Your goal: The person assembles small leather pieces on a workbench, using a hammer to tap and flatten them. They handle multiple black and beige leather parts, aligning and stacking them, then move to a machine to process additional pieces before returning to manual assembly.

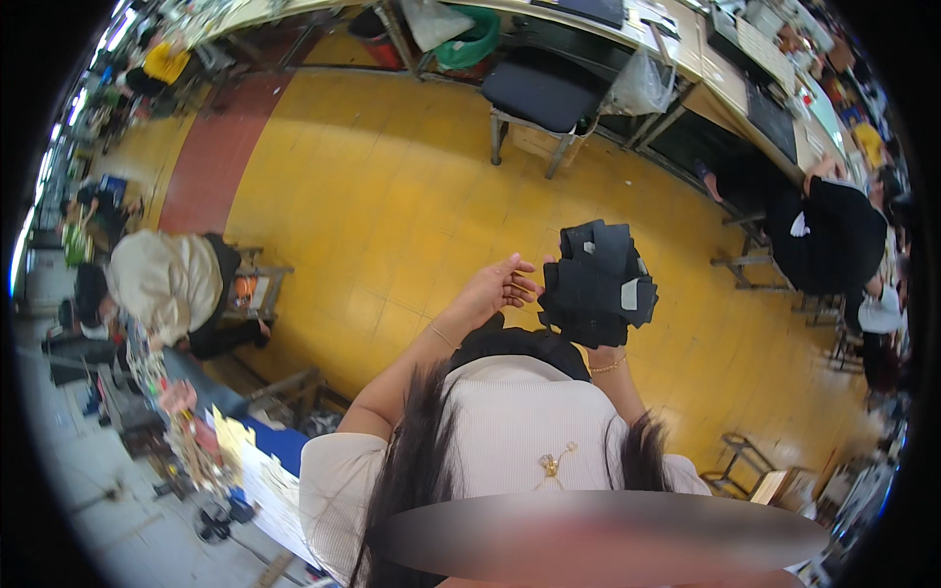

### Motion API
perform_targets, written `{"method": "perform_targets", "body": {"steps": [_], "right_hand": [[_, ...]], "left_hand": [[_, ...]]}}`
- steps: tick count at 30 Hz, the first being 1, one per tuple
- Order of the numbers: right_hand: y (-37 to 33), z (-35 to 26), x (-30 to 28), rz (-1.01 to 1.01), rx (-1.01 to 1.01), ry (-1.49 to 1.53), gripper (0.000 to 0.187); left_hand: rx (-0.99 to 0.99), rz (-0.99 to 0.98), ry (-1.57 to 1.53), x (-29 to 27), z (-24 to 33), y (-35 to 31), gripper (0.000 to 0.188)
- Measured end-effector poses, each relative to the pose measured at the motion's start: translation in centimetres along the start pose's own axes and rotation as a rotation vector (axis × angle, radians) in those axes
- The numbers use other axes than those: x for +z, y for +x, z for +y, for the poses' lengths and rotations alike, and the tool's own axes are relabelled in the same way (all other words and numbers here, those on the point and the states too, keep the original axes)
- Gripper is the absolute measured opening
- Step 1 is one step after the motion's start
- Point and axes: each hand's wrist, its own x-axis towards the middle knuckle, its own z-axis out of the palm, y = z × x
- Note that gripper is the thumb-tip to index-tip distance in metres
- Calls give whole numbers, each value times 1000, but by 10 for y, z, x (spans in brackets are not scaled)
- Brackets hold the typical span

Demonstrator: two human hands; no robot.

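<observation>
A loose stack of flat black pieces sits in front of my chest, its edges jutting out unevenly. A few small pale grey patches show on it. Beneath its near edge is my right hand, mostly hidden, holding the stack up. Just left of the pieces, my left hand is raised with its fingers loosely bent and apart. I see nothing in it, and a fingertip comes close to the stack's left edge; whether it touches, I cannot tell.
A black-seated chair stands by the long workbench ahead. Seated people work at left, one in a beige top, and at right, one in black. A cluttered table lies behind my left arm. The floor is yellow.
</observation>
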Motion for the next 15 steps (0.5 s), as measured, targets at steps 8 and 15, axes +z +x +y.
{"method": "perform_targets", "body": {"steps": [8, 15], "right_hand": [[91, 5, 1, 14, -34, 412, 55], [185, -40, -39, 6, -91, 387, 60]], "left_hand": [[-74, -15, 183, -58, 76, 71, 30], [-178, -169, -40, -17, 135, 171, 34]]}}
